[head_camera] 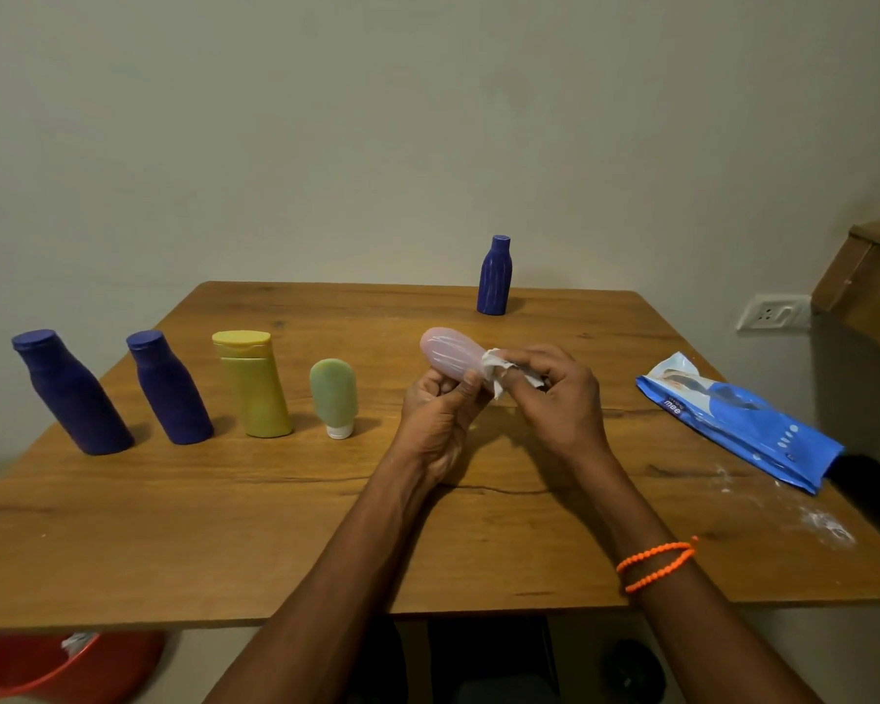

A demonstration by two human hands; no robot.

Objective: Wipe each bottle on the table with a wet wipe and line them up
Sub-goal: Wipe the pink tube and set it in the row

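Our left hand (440,398) curls its fingers around the pink bottle (448,354), lifting it above the table (275,525) so our right hand (549,393), pinching the wet wipe (496,370), can rub its side. Four bottles stand lined up left.

The only legible writing is the white word "mee" on the dark blue patch of the blue wipes pack (737,419), lying on the worktop (326,525); smaller print above that word is too blurred to read, and the bottles carry no readable labels
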